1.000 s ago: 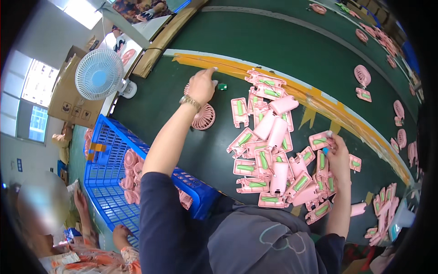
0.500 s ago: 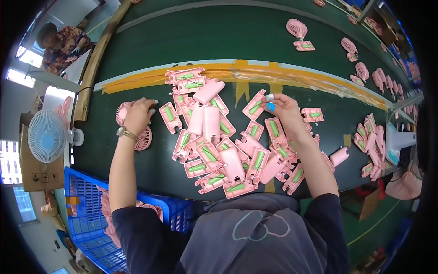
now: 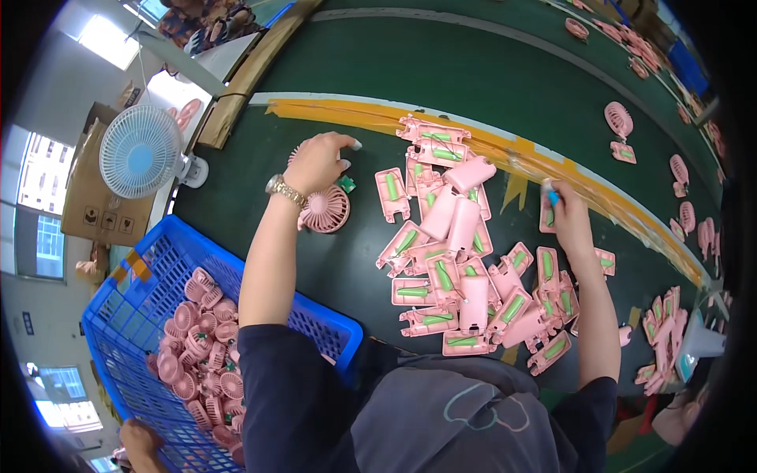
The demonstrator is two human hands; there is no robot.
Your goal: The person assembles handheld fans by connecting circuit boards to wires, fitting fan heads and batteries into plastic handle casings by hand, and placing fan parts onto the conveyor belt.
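My left hand hovers over pink round fan heads at the left of the green work surface, thumb and forefinger apart. One fan head lies below the wrist, next to a small green circuit board; another is mostly hidden under the hand. My right hand pinches the upper end of a pink handle shell with a green battery in it. A blue band wraps one of its fingers. Between my hands spreads a pile of pink handle shells, several showing green batteries and thin wires.
A blue basket full of pink fan heads stands at lower left, another person's hand at its edge. A white fan stands beyond it. Yellow tape crosses the surface. More shells lie far right.
My view has swung left, so the pile sits farther right and the basket of fan heads shows more. The shell at my right hand has turned relative to the pile.
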